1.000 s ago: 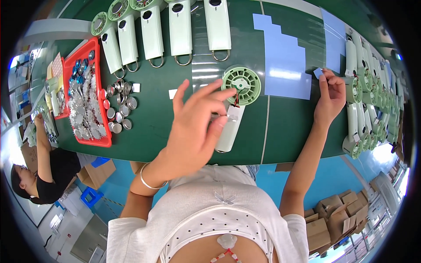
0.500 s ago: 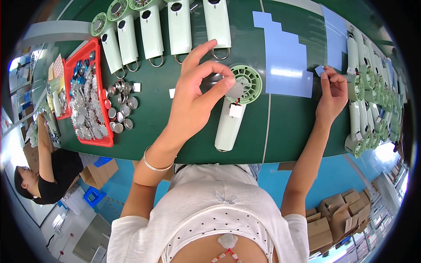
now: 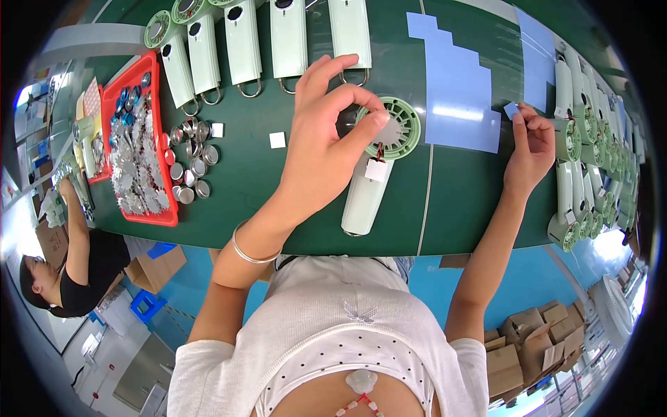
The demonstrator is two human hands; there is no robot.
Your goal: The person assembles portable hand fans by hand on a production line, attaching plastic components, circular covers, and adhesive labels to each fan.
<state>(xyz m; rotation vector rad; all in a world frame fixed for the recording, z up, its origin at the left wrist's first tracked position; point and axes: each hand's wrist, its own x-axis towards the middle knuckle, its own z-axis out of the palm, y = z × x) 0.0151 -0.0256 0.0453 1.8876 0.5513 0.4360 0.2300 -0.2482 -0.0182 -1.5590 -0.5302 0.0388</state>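
Observation:
A pale green handheld fan (image 3: 367,198) lies on the green table in front of me, its round slotted head (image 3: 415,128) pointing away. My left hand (image 3: 323,135) reaches over the head's left side, thumb and forefinger pinched at the edge of a thin silver-grey disc (image 3: 397,132) over the head's middle. Red and dark wires show by a small white square (image 3: 376,170) on the fan's neck. To the right, my right hand (image 3: 531,149) pinches a small blue square (image 3: 511,110) between thumb and forefinger, next to a stepped blue sheet (image 3: 458,97).
At left, a red tray (image 3: 167,217) holds silver toothed discs and blue parts, with round metal caps (image 3: 198,167) beside it. Several fans (image 3: 243,52) line the back; more are stacked at right (image 3: 573,139). A white square (image 3: 278,140) lies left of my hand. A co-worker (image 3: 97,267) stands far left.
My left hand has brought the grey disc right and slightly away from me, over the middle of the fan head. My right hand still pinches the blue square, barely moved.

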